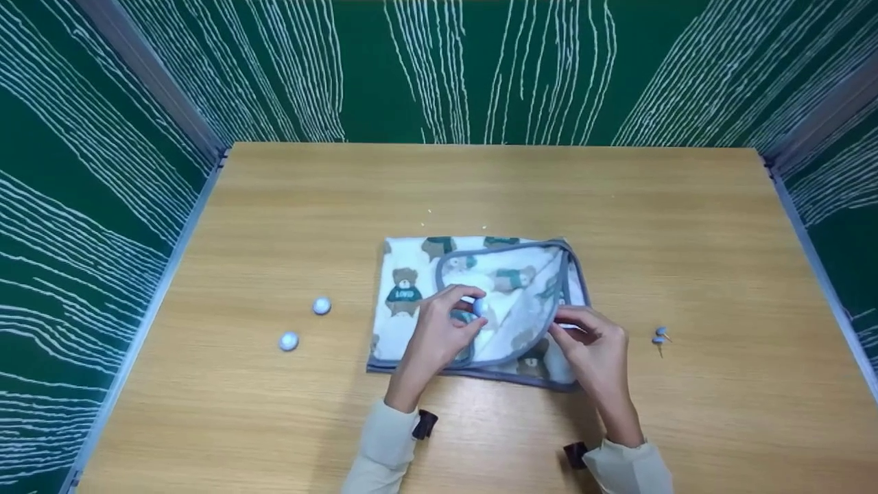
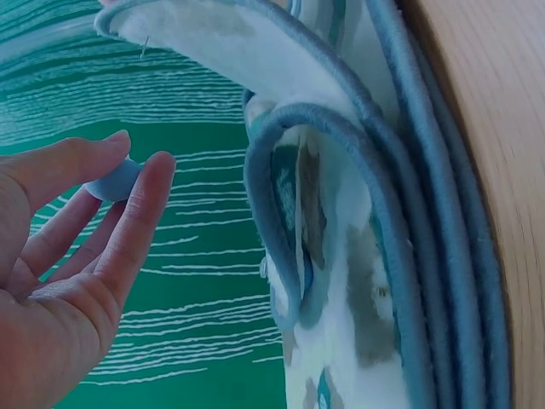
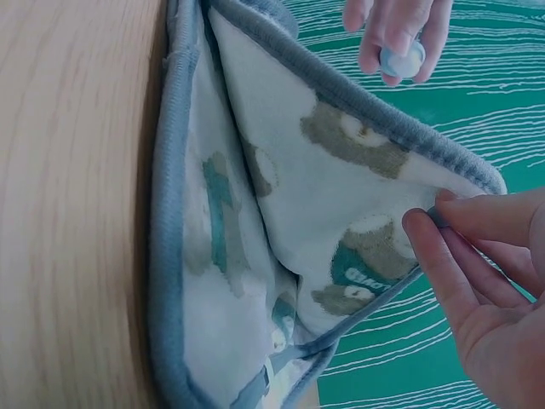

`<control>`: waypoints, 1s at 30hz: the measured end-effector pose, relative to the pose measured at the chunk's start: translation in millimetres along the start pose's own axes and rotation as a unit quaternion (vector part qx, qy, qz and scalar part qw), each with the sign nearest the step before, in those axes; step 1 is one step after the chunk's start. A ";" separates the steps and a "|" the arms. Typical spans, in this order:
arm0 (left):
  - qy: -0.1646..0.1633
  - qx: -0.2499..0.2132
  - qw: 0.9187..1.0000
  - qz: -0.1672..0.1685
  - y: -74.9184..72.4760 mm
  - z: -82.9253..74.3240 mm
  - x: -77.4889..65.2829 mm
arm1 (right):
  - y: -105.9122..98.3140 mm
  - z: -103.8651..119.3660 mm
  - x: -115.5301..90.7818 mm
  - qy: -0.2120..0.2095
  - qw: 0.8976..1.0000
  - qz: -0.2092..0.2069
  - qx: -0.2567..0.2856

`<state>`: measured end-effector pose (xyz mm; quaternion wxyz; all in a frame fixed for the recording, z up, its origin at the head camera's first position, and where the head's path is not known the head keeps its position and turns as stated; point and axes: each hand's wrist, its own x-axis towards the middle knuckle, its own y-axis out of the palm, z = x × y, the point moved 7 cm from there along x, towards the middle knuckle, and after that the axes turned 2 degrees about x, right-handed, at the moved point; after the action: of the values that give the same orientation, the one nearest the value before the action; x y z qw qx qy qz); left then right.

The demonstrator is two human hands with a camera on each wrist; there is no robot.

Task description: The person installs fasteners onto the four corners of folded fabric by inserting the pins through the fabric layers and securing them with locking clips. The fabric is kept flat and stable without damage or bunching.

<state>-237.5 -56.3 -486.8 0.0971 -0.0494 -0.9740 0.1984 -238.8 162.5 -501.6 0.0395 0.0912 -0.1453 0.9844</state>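
Observation:
My left hand (image 1: 446, 326) pinches a small pale blue round cap (image 2: 115, 181) between thumb and fingers, held above a folded blanket. The blanket (image 1: 405, 336) is white with grey-blue edging and printed bears in green tops. At its right side, my right hand (image 1: 593, 346) holds up a rounded corner of the top layer. In the right wrist view, the right thumb and fingers pinch the small blue-grey head of a pin (image 3: 438, 216) against the cloth's underside. A thin spike (image 2: 144, 48) sticks out of the lifted corner in the left wrist view.
Two more round caps, a farther cap (image 1: 321, 305) and a nearer cap (image 1: 289, 341), lie on the wooden table (image 1: 274, 206) to the left. To the right lie two blue-headed pins (image 1: 659, 336). Small white bits (image 1: 429, 211) dot the table behind the blanket. Green walls (image 1: 370, 68) enclose the table.

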 end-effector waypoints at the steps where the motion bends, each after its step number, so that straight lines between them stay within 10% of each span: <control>1: 0.000 -0.001 1.000 0.002 1.5 0.1 0.8 | -0.3 0.1 0.0 0.001 1.000 -0.001 -0.001; 30: 0.037 0.005 0.999 0.028 32.2 -10.2 11.1 | 4.3 34.3 -4.1 -0.003 1.000 0.009 -0.006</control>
<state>-244.4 -21.5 -488.4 0.1278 -0.0838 -0.9669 0.2042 -229.4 148.2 -471.3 0.0308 0.0922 -0.1519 0.9836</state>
